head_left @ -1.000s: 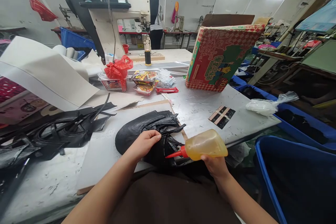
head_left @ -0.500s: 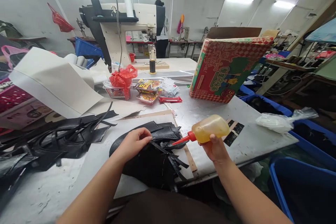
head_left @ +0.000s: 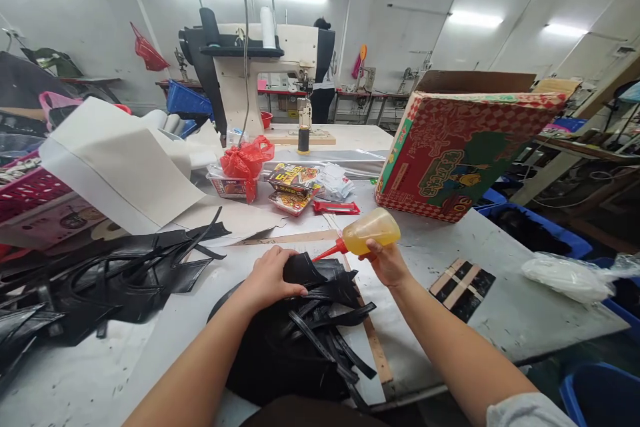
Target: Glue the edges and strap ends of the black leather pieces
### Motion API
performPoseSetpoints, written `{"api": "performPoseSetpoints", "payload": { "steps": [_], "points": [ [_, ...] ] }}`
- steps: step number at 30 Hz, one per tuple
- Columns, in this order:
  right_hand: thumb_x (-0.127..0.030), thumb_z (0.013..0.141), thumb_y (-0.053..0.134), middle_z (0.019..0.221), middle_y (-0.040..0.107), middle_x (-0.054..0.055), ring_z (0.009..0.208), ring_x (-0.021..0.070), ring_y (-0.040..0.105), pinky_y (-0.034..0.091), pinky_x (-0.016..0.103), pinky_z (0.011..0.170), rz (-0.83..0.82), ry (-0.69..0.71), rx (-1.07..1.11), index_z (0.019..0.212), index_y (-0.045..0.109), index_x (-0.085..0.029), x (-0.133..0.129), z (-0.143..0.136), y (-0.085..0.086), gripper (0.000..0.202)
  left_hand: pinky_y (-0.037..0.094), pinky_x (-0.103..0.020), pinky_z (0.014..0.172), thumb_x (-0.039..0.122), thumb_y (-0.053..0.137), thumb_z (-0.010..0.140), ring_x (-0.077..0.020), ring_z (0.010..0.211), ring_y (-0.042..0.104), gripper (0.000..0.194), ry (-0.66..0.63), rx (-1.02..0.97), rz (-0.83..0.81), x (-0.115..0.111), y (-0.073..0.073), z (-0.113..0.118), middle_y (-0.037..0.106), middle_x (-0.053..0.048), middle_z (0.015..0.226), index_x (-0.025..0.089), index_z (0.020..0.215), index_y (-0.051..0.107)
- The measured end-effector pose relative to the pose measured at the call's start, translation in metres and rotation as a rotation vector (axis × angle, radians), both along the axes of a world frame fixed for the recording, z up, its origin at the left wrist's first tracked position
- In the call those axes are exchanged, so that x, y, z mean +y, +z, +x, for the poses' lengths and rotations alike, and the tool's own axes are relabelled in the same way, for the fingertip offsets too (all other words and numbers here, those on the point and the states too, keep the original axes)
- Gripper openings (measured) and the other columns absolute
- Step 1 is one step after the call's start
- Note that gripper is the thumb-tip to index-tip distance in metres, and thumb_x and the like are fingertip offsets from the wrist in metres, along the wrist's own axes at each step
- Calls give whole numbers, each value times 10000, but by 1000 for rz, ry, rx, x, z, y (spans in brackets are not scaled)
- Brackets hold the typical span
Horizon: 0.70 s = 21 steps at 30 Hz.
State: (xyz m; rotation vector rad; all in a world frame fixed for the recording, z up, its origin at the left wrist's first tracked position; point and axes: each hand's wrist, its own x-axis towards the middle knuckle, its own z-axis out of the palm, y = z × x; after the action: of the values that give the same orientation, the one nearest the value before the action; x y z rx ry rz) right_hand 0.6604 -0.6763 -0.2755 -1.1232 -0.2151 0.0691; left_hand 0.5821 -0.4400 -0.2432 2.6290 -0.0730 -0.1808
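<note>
A stack of black leather-like pieces with loose straps (head_left: 320,333) lies on the table in front of me. My left hand (head_left: 274,277) grips the upper black piece (head_left: 303,269), thumb in front, and bends its edge up. In my right hand (head_left: 386,261) is a squeeze bottle of yellow liquid (head_left: 373,232), tilted so that its red nozzle (head_left: 327,252) points left. The nozzle tip is close to the raised edge of the piece; whether they touch I cannot tell.
More black strips (head_left: 125,273) lie at the left. Behind stand a sewing machine (head_left: 240,80), food packs (head_left: 293,188) and a red and green box (head_left: 460,153). A black taped block (head_left: 463,287) and a plastic bag (head_left: 567,277) are at the right.
The bottle has moved left and up toward my left hand. My left hand has shifted a little right and raised a black piece. The view has turned slightly.
</note>
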Motion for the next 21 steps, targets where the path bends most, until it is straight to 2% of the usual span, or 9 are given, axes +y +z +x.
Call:
{"api": "performPoseSetpoints", "payload": {
  "steps": [4,6,14,21],
  "points": [
    [-441,455,849,761,651,11,633,180,608,473,208,381,-38,-26,-36,854,603,-226,4,8,7,515,373,-414,943,404,559,749,-279,1088,525,393,22,16,-158,1,-1,3,604,-94,1148,194,1080,574],
    [-437,446,851,742,645,9,630,180,601,462,207,382,-56,-20,-47,852,603,-223,6,10,10,522,381,-401,928,379,520,770,-272,1066,537,344,29,27,-208,2,-2,5,622,-87,1126,192,1052,581],
    [-412,472,850,793,652,30,704,214,613,471,232,418,-103,11,-101,895,586,-217,9,14,7,535,393,-392,903,389,505,754,-262,1015,557,300,11,23,-276,1,-5,6,648,-59,1078,215,980,598],
    [-428,471,857,740,643,15,618,180,593,458,218,388,-107,22,-111,870,580,-209,6,13,5,533,405,-383,911,408,529,730,-262,1026,560,345,25,1,-334,4,-11,9,643,-72,1096,204,1000,597]
  ]
}}
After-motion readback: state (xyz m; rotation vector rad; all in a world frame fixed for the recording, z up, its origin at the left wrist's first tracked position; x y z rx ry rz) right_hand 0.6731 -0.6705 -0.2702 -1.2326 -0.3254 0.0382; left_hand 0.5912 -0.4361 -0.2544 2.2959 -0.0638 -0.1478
